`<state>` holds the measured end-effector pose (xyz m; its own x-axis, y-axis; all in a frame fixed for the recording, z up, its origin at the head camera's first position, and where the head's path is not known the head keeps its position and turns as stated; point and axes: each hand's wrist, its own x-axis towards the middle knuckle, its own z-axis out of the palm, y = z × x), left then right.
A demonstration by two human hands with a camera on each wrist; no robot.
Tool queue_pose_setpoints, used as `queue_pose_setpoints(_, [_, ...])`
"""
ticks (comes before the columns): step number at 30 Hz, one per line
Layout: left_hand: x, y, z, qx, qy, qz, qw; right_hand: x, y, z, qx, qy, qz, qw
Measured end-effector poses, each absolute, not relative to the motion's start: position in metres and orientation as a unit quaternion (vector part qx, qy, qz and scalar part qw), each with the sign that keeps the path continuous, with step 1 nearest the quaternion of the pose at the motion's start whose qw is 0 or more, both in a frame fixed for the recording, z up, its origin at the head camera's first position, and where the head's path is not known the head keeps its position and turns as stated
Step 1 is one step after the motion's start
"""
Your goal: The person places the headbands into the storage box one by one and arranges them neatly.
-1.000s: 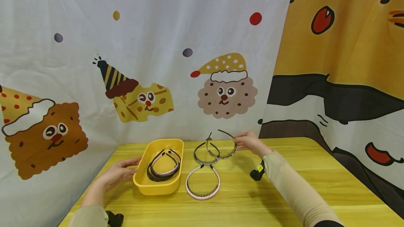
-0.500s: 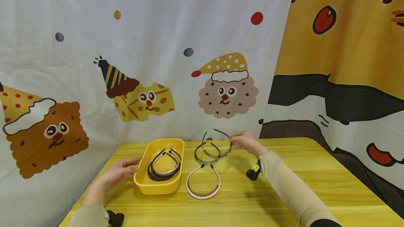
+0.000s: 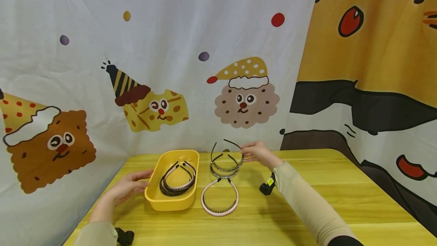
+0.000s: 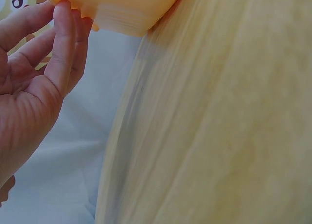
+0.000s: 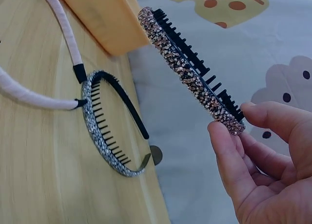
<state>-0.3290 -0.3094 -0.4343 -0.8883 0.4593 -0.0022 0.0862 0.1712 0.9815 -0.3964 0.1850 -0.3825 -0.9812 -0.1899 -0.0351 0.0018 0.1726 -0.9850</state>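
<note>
My right hand (image 3: pixel 261 154) pinches one end of a glittery headband (image 5: pixel 187 74) between thumb and fingers. The headband is raised above the table, its black teeth visible along the inner side. Below it a silver-grey glitter headband (image 5: pixel 101 139) lies on the table. Closer to me lies a pink headband (image 3: pixel 219 212), its ends close to the grey one. My left hand (image 3: pixel 128 188) touches the outer left side of a yellow tray (image 3: pixel 170 205); its fingertips meet the wall in the left wrist view. Inside the tray rest black and pink headbands (image 3: pixel 175 190), overlapping.
The yellow wood-grain table (image 3: pixel 307 200) carries everything. A white cloth (image 3: pixel 164 18) with cartoon prints hangs right behind its far edge. An orange printed panel (image 3: pixel 375 48) covers the right side.
My right hand has moved left with the glittery headband, which now hovers over the grey one. The left hand and tray look the same.
</note>
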Motion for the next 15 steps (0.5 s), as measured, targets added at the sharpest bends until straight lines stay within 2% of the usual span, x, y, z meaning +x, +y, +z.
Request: queue_pose_setpoints(15, [-0.330,-0.309,-0.436,0.190,0.747,0.619,0.148,-0.397,0.163,-0.380,-0.062,0.752,-0.651,0.081])
